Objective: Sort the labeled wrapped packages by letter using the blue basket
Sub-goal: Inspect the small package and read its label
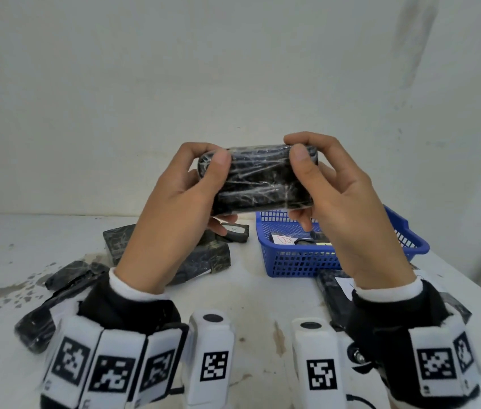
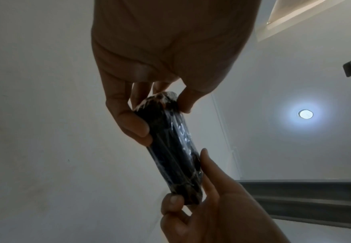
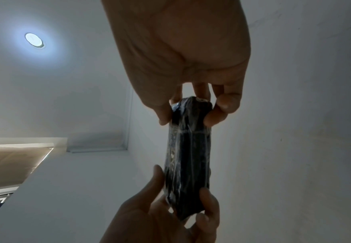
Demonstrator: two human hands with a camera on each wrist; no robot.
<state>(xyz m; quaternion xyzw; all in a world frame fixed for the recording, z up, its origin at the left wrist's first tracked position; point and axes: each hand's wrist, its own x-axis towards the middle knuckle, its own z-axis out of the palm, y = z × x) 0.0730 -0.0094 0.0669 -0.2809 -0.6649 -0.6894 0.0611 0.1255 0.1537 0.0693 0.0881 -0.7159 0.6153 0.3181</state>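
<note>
Both my hands hold one black plastic-wrapped package [image 1: 259, 178] level in the air above the table. My left hand [image 1: 215, 190] pinches its left end, thumb toward me and fingers behind. My right hand [image 1: 304, 187] grips the right end the same way. No label shows on the side facing me. In the left wrist view, my left hand [image 2: 158, 105] grips the package [image 2: 174, 148] at its top end. The right wrist view has my right hand [image 3: 191, 111] on the package [image 3: 187, 156]. The blue basket [image 1: 292, 261] stands below, holding a package labeled B [image 1: 285, 240].
Several black wrapped packages lie on the white stained table: one labeled A [image 1: 234, 231], a pile [image 1: 203, 258] at the center, two [image 1: 68, 276] at the left, and one with a white label [image 1: 336, 287] before the basket. A white wall [image 1: 233, 84] stands behind.
</note>
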